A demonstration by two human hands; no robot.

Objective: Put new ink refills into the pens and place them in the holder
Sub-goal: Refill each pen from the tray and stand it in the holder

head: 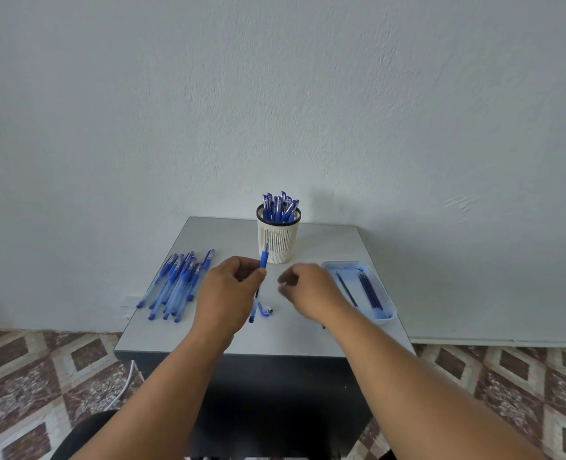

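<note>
Pen [263, 259] in left hand [228, 290], tip upward, near-vertical axis.

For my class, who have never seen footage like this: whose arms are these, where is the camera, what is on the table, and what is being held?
There is no machine here, and only one picture, taken by a camera worn on a person's head, looking down at their own arms. The left hand grips a blue pen. The right hand is blurred and seems to hold nothing. On the grey table stand a holder of finished pens, a pile of pens at left, a tray with refills at right, and small pen parts between the hands.
</note>
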